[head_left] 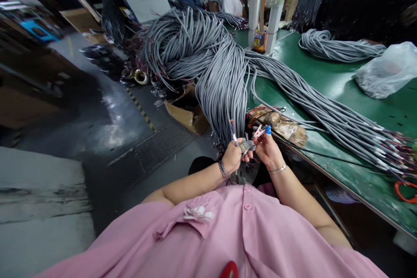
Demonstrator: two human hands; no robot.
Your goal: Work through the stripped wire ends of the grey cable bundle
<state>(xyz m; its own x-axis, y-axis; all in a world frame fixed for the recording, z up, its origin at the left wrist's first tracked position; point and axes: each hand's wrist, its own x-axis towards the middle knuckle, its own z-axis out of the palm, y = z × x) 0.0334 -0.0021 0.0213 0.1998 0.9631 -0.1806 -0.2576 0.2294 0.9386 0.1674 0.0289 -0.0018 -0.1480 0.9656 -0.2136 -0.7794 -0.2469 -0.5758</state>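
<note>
White-sleeved cable end (234, 138) just beyond green flat desk (335, 81) edge; long axis, tip pointing away from torso (215, 239). Left hand (233, 156) grasps it; right hand (267, 151) pinches pale-pink forked piece (259, 132).

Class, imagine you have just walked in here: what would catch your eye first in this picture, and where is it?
First, the huge mass of grey cables, looped at upper centre and spilling down beside the green table. Just below it, the left hand grips cable with coloured wires poking up, while the right hand shows a bright blue covering on one digit.
</note>
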